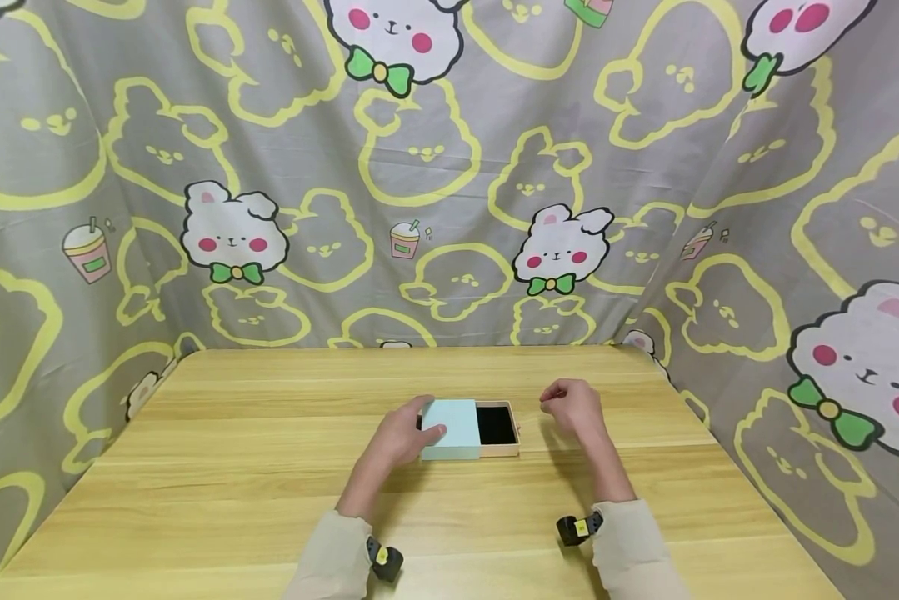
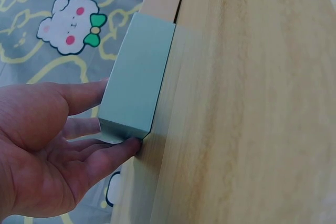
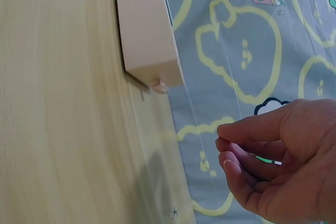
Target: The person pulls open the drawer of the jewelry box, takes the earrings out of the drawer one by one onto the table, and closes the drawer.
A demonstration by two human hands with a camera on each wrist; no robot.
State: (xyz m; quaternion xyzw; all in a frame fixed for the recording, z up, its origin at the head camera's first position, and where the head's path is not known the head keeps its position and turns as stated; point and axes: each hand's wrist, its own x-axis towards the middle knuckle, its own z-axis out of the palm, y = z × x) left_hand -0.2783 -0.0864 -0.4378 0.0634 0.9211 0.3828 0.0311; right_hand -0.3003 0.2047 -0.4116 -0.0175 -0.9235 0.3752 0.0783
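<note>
A pale blue box sleeve [image 1: 450, 427] lies on the table, with a peach-coloured drawer [image 1: 500, 452] sticking out of its right end. Black lining [image 1: 496, 426] shows inside the drawer, and a small pull tab [image 3: 159, 85] is on its end. My left hand [image 1: 404, 433] grips the sleeve's left end, thumb along the top edge and fingers around the end. To the right of the drawer, apart from it, my right hand [image 1: 575, 407] is raised with fingers bent and fingertips close together. Nothing shows between those fingertips; a tiny thing there could be hidden.
A wood-grain table [image 1: 217, 467] carries the box. Patterned grey cloth [image 1: 449, 167] hangs behind and on both sides. In the right wrist view a tiny dark star-shaped mark [image 3: 175, 212] appears by the table's edge; whether it lies there or hangs is unclear.
</note>
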